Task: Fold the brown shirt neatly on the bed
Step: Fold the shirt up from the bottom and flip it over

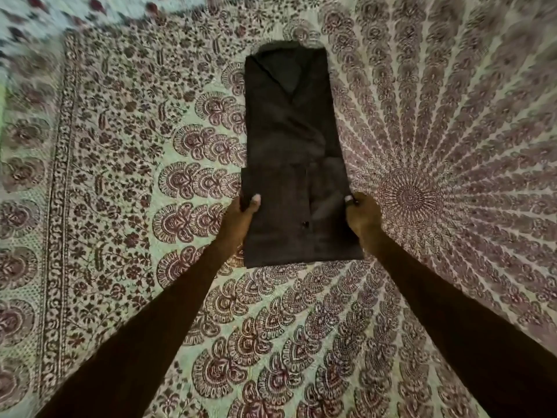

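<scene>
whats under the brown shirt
The printed bedspread lies under the brown shirt and shows all round it. The left hand and right hand pinch its side edges, thumbs on top; their fingers beneath are covered.

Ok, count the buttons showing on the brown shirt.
1: a button low on the brown shirt, between the left hand and right hand. Folds may hide others.
</scene>
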Demonstrator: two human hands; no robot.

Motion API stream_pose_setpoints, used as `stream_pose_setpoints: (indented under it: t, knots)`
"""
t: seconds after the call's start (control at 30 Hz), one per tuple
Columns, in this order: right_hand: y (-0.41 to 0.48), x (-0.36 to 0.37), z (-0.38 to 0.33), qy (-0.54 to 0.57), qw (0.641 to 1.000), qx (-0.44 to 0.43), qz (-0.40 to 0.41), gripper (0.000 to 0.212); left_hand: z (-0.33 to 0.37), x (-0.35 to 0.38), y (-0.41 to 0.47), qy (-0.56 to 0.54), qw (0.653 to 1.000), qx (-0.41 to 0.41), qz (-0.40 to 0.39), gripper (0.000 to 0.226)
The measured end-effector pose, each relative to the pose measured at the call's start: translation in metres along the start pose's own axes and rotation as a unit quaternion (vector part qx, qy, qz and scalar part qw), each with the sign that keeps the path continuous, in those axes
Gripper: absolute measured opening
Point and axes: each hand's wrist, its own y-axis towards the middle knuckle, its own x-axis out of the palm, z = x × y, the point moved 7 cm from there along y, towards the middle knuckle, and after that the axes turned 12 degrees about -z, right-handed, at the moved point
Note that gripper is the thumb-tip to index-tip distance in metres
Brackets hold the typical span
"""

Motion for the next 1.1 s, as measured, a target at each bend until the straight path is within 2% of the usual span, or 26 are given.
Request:
stream_pose_setpoints:
  t: [0.1,0.17,0.23,0.37,0.53,0.6,0.7,0.77,0.97,1.03,1.1]
  knots:
    - [-0.006,-0.001,0.007,0.044,0.999,-0.005,0.023,0.040,0.005,-0.006,-0.011,0.121,0.989,0.022,0.086,0.030]
    - [-0.010,-0.001,0.006,0.059,0.998,-0.009,0.019,0.041,0.005,-0.010,-0.014,0.138,0.983,0.041,0.117,0.028]
    - [-0.006,-0.002,0.006,0.043,0.999,-0.021,0.026,0.035,0.001,-0.013,-0.006,0.146,0.980,0.037,0.131,0.034]
    - [-0.005,-0.012,0.001,0.120,0.983,-0.075,0.115,0.023,0.012,-0.013,0.008,0.096,0.985,0.068,0.123,0.042]
    - [-0.011,-0.027,-0.022,0.155,0.952,-0.160,0.209,0.020,0.041,-0.016,0.022,0.009,0.985,0.126,0.120,0.032]
    - [0.005,-0.029,-0.029,0.120,0.961,-0.154,0.195,0.022,0.045,-0.020,0.036,0.056,0.987,0.088,0.121,0.029]
    - [0.042,-0.020,-0.021,0.018,0.993,-0.065,0.093,0.026,0.037,-0.023,0.054,0.105,0.988,-0.014,0.109,0.036]
    - [0.055,-0.021,-0.018,-0.009,0.997,-0.039,0.062,0.028,0.040,-0.024,0.056,0.121,0.986,-0.023,0.111,0.037]
    - [0.054,-0.036,-0.046,0.035,0.988,-0.103,0.111,0.024,0.051,-0.034,0.053,0.087,0.984,0.020,0.153,0.026]
    - [0.060,-0.035,-0.048,0.007,0.991,-0.077,0.108,0.023,0.049,-0.038,0.059,0.109,0.982,0.004,0.151,0.030]
    - [0.068,-0.031,-0.046,-0.038,0.995,-0.031,0.083,0.025,0.049,-0.040,0.064,0.193,0.971,-0.027,0.134,0.036]
